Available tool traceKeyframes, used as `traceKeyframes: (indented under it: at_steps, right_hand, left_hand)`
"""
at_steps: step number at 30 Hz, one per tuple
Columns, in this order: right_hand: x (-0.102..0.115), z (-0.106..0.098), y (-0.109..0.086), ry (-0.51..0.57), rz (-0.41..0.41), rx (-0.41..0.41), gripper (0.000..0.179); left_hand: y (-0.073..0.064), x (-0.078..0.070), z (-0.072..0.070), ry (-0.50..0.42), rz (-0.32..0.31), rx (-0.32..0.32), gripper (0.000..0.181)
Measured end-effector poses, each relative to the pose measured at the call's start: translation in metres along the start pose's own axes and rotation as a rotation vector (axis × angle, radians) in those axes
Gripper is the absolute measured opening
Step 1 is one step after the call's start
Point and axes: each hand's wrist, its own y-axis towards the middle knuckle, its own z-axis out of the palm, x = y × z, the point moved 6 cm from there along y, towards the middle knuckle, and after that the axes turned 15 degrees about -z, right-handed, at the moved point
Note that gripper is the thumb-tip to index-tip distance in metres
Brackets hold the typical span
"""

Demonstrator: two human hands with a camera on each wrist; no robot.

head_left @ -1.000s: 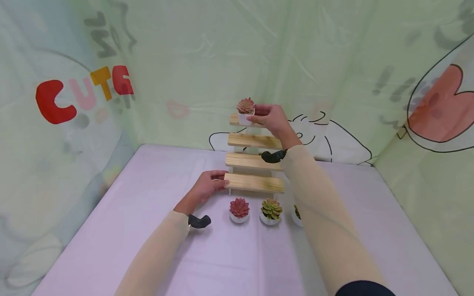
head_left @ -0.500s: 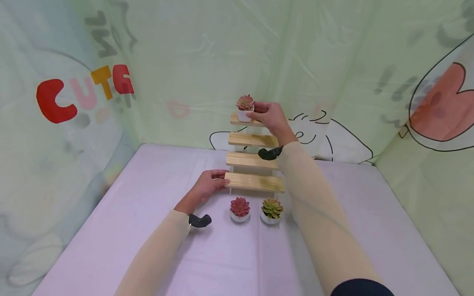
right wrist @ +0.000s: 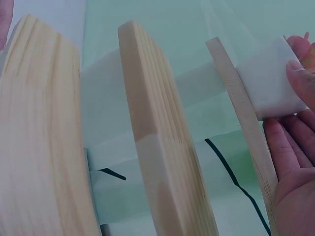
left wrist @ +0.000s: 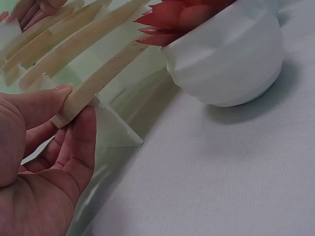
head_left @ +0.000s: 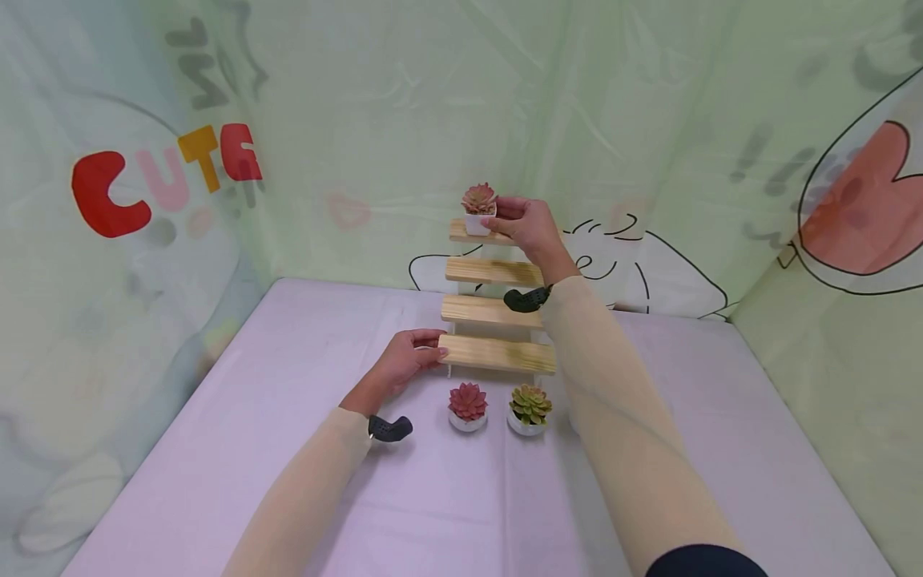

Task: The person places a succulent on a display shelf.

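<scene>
A tiered wooden plant stand [head_left: 497, 353] with several slats stands at the back of the table. On its top slat, toward the left end, is a pink succulent in a square white pot [head_left: 479, 223]. My right hand [head_left: 530, 230] grips that pot from its right side, thumb in front; in the right wrist view the white pot [right wrist: 270, 81] sits against the top slat [right wrist: 241, 105]. Down at the lowest slat, my left hand [head_left: 404, 361] pinches the left end between thumb and fingers. The left wrist view shows the thumb on top of this slat [left wrist: 101, 78].
In front of the stand are a red succulent in a round white pot [head_left: 467, 407] and a green succulent in a similar pot [head_left: 530, 410]. My right sleeve [head_left: 613, 385] mostly hides another white pot. A printed cloth wall [head_left: 360, 120] rises behind the table [head_left: 303, 320].
The right forearm has shifted slightly left, covering most of the third pot at the front. Both hands keep their holds, and the pink succulent stays at the top slat.
</scene>
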Motion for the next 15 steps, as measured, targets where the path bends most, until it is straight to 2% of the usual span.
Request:
traceKeyframes:
  at_steps: [15]
  right_hand:
    - [0.004, -0.009, -0.016, 0.012, -0.022, -0.005, 0.063]
  left_hand:
    - [-0.002, 0.0, 0.003, 0.012, -0.015, -0.007, 0.045]
